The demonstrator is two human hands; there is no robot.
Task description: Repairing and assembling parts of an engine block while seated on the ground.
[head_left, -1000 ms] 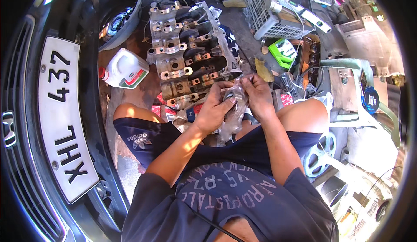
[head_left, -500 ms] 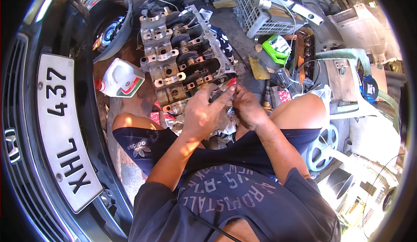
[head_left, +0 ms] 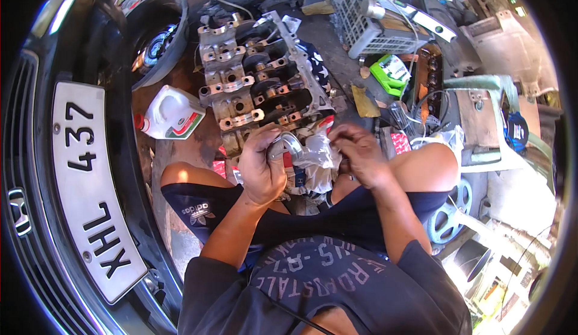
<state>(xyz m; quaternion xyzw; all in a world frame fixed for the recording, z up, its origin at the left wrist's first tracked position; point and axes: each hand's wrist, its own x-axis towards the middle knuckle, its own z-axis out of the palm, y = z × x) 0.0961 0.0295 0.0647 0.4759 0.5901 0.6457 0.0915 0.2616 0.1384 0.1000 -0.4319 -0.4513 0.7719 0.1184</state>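
Observation:
A curved, shiny metal bearing shell (head_left: 285, 145) sits between the thumb and fingers of my left hand (head_left: 263, 167), its hollow side showing. My right hand (head_left: 362, 155) is curled just right of a crumpled clear plastic bag (head_left: 319, 157); its fingertips are close to the bag and to a small red item (head_left: 327, 122). Whatever the right fingers pinch is hidden. Beyond both hands lies the engine block (head_left: 232, 78), with its row of bearing saddles and dark openings facing up. Its near end is partly covered by my left hand.
A white jug with a red cap (head_left: 171, 113) stands left of the block, with a black tub (head_left: 171, 64) behind it. A car bumper with a plate (head_left: 99, 190) fills the left side. At right are a grey crate (head_left: 376, 41), green bottle (head_left: 391, 73) and green chair (head_left: 475, 85).
My hands, together at the block's near end before, have parted. The left one has turned, bringing the bearing shell into view, and the right one has drawn slightly to the right.

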